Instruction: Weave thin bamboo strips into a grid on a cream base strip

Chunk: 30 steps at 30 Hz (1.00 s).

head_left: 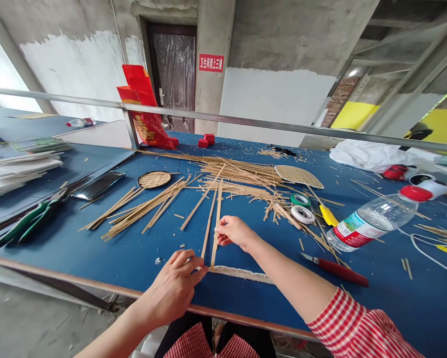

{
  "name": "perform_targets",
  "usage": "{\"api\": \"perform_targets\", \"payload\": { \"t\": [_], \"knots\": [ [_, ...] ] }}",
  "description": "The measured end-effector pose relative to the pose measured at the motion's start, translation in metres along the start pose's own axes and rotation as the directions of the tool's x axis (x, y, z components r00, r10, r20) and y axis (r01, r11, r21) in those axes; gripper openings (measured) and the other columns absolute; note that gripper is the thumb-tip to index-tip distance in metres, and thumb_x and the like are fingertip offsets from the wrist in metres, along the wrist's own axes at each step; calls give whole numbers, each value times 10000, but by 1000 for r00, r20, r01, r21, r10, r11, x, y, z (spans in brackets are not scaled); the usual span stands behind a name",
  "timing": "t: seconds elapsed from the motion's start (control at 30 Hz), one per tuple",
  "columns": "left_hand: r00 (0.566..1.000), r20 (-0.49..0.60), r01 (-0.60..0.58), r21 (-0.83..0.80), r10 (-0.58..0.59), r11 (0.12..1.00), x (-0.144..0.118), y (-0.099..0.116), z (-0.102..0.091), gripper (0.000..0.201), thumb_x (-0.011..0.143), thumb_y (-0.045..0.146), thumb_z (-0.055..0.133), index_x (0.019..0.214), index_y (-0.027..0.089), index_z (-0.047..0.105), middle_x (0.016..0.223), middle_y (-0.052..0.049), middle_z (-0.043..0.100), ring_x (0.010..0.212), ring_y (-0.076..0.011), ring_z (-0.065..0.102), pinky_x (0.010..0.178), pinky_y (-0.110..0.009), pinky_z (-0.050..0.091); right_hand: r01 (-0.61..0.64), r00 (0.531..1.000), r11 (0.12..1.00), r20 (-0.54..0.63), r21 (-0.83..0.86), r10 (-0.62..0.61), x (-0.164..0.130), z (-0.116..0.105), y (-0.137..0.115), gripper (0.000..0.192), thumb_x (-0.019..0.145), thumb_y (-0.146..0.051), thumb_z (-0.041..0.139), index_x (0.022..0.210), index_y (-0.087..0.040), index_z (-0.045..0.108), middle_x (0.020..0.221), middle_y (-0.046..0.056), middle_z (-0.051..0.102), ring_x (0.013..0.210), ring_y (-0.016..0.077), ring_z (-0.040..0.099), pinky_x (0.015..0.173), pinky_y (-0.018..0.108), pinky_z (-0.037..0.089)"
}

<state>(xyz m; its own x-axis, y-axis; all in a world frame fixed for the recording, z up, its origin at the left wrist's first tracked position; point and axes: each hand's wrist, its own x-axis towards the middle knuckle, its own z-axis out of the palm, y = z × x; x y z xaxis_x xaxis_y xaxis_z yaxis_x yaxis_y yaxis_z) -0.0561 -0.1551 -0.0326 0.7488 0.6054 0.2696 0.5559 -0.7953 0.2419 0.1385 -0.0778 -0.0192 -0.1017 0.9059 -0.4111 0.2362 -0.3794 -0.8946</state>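
Note:
Two thin bamboo strips (219, 204) run side by side towards me on the blue table. My left hand (178, 281) is closed, thumb and fingertips together at their near ends. Partway up the right-hand strip, my right hand (235, 231) pinches at its edge with curled fingers. An off-white, rough-edged band (243, 274) lies along the front of the table, its left end at the strips and its right end passing under my right forearm. Exactly what sits between the left fingertips is partly hidden.
Loose bamboo strips (152, 205) and a larger pile (241, 171) lie beyond my hands. At right are a red-handled knife (340, 271), a water bottle (372, 219) and tape rolls (302, 214). Green-handled pliers (31, 219), a phone (100, 185) and a round woven piece (154, 179) lie left.

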Motion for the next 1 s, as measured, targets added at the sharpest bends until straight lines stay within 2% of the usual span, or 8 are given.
{"api": "perform_targets", "payload": {
  "t": [0.33,0.5,0.63,0.83,0.93,1.0],
  "knots": [
    [1000,-26,-15,-31,14,999,-2,-2,1,503,688,16,368,1120,220,527,1074,-56,554,1026,-220,414,895,-413,368,-11,1000,1000,-13,-20,11,1,13,7,199,776,-53,491,634,-165,408,446,-42,546,399,77,554,365,141,443],
    [996,-87,-9,-6,8,1000,-2,-3,4,515,709,33,361,1179,199,490,1142,-66,544,1091,-228,402,937,-435,342,12,999,999,-31,-53,-14,1,12,9,199,753,-52,516,626,-167,414,434,-48,541,395,83,556,362,147,445],
    [1000,-4,-20,30,20,999,1,-2,6,647,636,-12,365,1234,223,444,1218,-37,511,1138,-238,366,942,-457,340,24,999,997,-34,-76,-27,3,12,10,193,746,-57,526,636,-169,414,433,-54,540,401,85,561,376,154,457],
    [1000,13,-2,35,2,999,3,0,9,571,654,-20,388,1145,237,525,1207,0,529,1148,-231,373,940,-443,360,20,999,989,-34,-149,-26,3,13,9,177,756,-71,503,644,-174,412,414,-50,530,393,90,560,373,156,451],
    [999,-15,-37,51,38,998,5,1,10,540,677,-21,378,1126,230,544,1198,-3,542,1189,-227,357,971,-442,344,36,998,978,-51,-205,-47,3,10,6,122,736,-83,529,727,-171,445,457,-44,553,399,97,569,363,151,436],
    [997,-34,-64,46,66,997,6,1,10,535,685,-21,365,1129,218,542,1176,-11,559,1190,-213,374,1001,-442,322,52,994,966,-75,-253,-73,5,7,4,167,710,-90,558,829,-164,466,556,-26,601,381,88,558,341,147,408]
  ]
}}
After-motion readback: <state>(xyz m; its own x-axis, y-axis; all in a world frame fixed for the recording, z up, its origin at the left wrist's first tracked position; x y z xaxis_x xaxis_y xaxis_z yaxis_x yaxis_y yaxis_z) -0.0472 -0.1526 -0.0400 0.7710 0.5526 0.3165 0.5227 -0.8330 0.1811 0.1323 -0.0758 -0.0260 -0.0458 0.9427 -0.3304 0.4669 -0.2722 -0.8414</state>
